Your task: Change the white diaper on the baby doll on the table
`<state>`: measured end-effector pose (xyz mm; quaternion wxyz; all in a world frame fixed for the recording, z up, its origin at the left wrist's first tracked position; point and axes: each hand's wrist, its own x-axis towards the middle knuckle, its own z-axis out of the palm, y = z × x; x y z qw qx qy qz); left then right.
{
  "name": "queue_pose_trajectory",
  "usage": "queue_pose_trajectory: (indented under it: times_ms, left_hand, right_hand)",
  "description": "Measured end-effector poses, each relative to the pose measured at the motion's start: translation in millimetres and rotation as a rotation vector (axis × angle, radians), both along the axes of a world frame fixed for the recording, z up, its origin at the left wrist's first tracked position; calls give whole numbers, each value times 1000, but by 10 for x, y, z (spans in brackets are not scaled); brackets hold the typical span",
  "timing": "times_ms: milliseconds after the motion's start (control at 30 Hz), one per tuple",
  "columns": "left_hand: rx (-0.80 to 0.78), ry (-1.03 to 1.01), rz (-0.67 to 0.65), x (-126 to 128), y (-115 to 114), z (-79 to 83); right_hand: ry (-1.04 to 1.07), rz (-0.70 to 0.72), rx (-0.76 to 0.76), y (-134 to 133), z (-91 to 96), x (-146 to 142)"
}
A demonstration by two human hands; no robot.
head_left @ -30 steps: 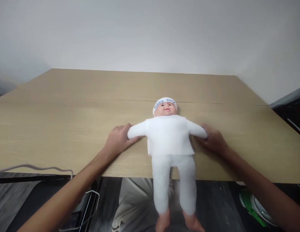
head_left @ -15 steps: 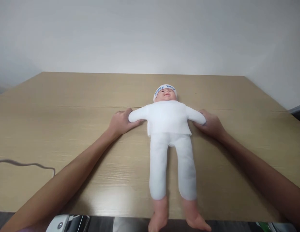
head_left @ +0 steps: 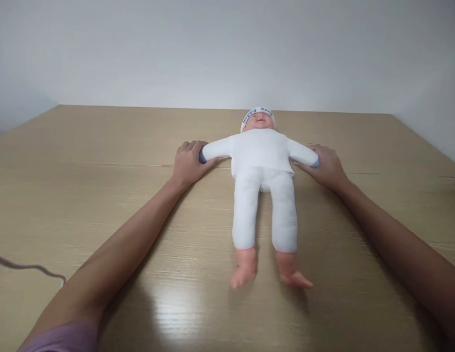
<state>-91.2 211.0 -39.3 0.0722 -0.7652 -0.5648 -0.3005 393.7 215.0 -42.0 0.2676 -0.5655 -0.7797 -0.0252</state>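
Observation:
A baby doll (head_left: 262,181) in a white suit and a white cap with blue lettering lies face up on the wooden table (head_left: 84,161), head toward the far wall, bare feet toward me. My left hand (head_left: 189,164) is closed around the end of the doll's arm on the left side. My right hand (head_left: 325,166) is closed around the end of the doll's other arm. Both doll arms are spread out sideways. A blue cuff shows at each of my grips.
A thin grey cable (head_left: 29,268) lies on the table at the near left edge. A plain white wall (head_left: 227,49) stands right behind the table's far edge. A seam runs across the tabletop.
Both hands have slid the doll away from me, from hanging its legs over the near edge to lying fully on the table. The view has moved forward over the table.

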Motion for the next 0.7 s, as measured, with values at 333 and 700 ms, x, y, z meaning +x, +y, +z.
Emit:
queue_pose_trajectory:
  times_ms: [333,700]
  left_hand:
    - [-137,-7,-7,-48,-1,-40]
    - [-147,-137,-39,-397,-147,-120]
  right_hand:
    - [43,-11,13,121,-194,138]
    - [54,-1,21,-262,-245,461]
